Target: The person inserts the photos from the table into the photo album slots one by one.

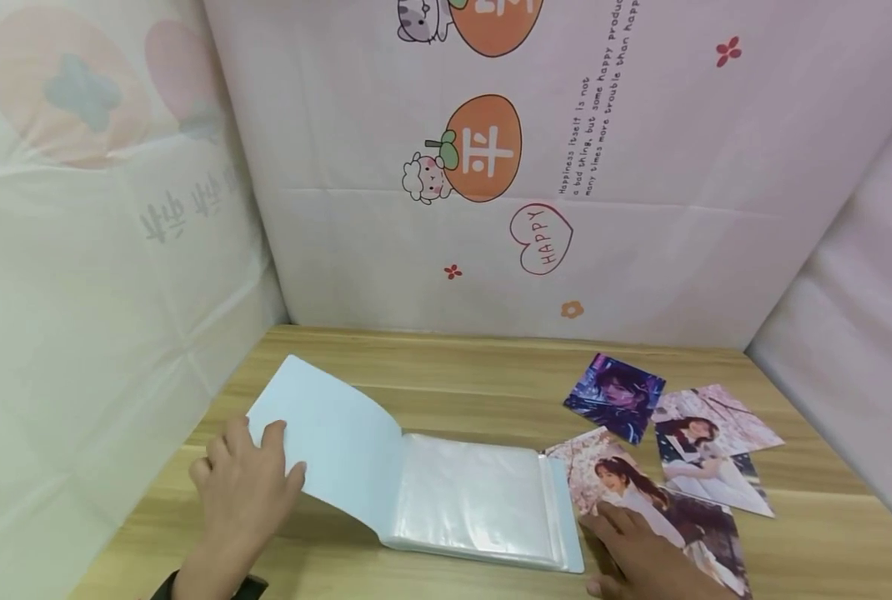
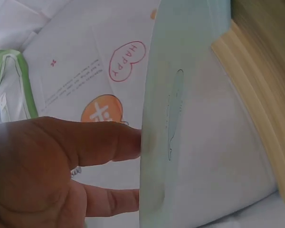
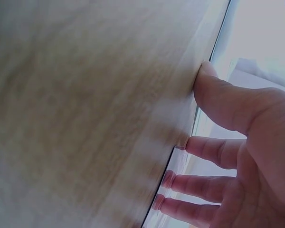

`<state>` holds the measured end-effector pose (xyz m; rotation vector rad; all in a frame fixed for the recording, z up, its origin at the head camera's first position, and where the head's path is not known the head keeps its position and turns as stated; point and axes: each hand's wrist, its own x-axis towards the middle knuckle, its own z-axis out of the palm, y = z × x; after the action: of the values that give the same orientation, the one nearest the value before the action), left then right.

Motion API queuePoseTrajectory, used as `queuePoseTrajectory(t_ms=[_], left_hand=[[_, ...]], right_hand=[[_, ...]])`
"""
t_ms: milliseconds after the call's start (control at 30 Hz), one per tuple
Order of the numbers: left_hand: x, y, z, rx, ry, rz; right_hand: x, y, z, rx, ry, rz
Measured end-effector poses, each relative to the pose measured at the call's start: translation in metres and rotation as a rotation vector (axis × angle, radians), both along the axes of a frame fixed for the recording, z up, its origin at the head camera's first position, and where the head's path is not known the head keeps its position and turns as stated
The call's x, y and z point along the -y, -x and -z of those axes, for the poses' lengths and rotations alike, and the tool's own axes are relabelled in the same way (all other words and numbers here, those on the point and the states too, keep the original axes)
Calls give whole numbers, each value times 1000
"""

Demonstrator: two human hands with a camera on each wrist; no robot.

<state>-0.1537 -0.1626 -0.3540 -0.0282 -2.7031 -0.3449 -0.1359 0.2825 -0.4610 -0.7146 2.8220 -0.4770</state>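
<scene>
A photo album (image 1: 483, 500) with clear sleeves lies with its pale blue cover (image 1: 333, 433) raised and tilted to the left. My left hand (image 1: 247, 487) is at the cover's outer edge, thumb and forefinger extended against its inner face. In the left wrist view the cover (image 2: 156, 114) stands edge-on beside those digits, its edge hiding their tips. My right hand (image 1: 641, 550) rests with extended fingers on a blossom photo (image 1: 573, 471) beside the album's right edge. The right wrist view shows its fingertips (image 3: 199, 145) touching down along a dark edge, with the thumb spread apart.
Right of the album, a purple portrait photo (image 1: 614, 396) and overlapping blossom photos (image 1: 719, 417) lie on the wooden table (image 1: 431, 375). Printed white cloth (image 1: 378, 250) hangs behind it and along both sides.
</scene>
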Motion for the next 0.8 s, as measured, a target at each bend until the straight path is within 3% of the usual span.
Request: queuePoseTrajectory(t_ms=[100, 233, 500, 800], left_hand=[[6, 1, 5, 137, 7, -27], [13, 3, 12, 216, 10, -27], [13, 6, 26, 184, 126, 87], [1, 15, 52, 231, 127, 250]], right_hand=[[0, 0, -2, 1, 3, 5], [0, 0, -3, 16, -2, 15], [-1, 0, -1, 12, 1, -9], [0, 1, 1, 50, -12, 25]])
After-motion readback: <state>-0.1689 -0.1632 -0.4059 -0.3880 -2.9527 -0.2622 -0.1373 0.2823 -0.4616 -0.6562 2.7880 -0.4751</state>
